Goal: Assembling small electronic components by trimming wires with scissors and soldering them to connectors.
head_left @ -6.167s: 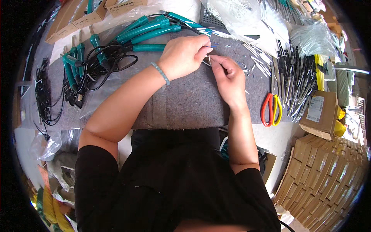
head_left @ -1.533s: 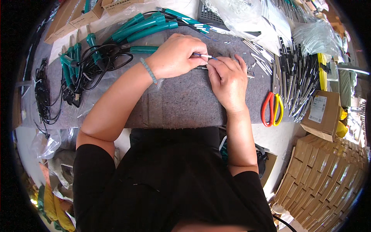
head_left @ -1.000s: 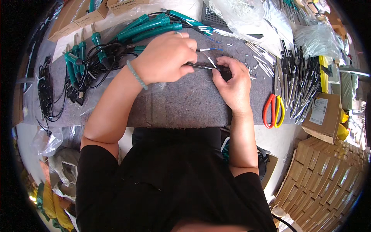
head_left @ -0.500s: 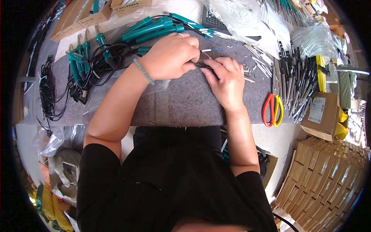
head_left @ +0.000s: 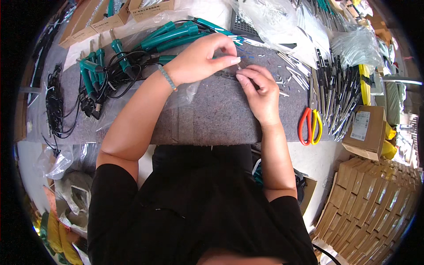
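My left hand (head_left: 207,59) reaches over the middle of the grey cloth-covered table, its thumb and forefinger pinched together. Facing it, my right hand (head_left: 260,88) is closed, with thumb and fingertips together. Between the fingertips of both hands runs a short, thin wire (head_left: 239,66); its ends are hidden in my fingers. Under my left hand a dark thin piece lies on the cloth, too small to name. Behind that hand lie several green soldering iron handles (head_left: 172,36), with white-sleeved wire ends to their right.
Soldering irons (head_left: 119,51) with black cords lie at the left. To the right are loose white tubes (head_left: 298,76), scissors (head_left: 310,126) with red and yellow handles, and a heap of thin metal rods (head_left: 340,92). A cardboard box (head_left: 364,130) stands at the right edge.
The dark thin piece held between my hands is now out of their grip. My left hand has turned and risen slightly; its thumb points right. My right hand has barely moved.
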The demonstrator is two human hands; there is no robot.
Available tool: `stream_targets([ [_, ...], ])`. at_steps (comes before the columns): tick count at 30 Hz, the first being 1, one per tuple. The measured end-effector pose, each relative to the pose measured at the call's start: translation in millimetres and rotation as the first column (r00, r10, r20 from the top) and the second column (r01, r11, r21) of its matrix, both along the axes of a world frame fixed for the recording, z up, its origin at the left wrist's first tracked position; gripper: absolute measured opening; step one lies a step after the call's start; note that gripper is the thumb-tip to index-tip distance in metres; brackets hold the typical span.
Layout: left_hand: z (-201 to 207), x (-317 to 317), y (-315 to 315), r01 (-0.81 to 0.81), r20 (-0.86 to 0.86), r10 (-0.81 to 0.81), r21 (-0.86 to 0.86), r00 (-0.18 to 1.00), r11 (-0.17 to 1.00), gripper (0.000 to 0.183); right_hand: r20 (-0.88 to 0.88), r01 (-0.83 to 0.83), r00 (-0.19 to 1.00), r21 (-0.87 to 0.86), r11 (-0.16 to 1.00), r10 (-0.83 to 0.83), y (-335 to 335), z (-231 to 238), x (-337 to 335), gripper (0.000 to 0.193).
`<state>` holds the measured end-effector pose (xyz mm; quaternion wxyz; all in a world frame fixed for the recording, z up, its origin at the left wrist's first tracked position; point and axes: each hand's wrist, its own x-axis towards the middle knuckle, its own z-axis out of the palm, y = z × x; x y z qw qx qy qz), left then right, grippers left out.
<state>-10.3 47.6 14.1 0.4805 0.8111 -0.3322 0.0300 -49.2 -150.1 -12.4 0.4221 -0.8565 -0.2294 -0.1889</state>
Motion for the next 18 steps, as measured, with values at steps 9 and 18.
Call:
stream_targets([
  [9,-12,2,-8,0.015,0.071,-0.02,0.077,0.997,0.997,0.015,-0.373,0.146,0.927,0.274,0.951,-0.035,1,4,-2,0.015],
  [18,-2,-9,-20,0.01,-0.307,-0.057,-0.152,0.95,0.988,0.007,-0.3,0.106,0.953,0.233,0.967,-0.032,-4,1,-1,0.013],
])
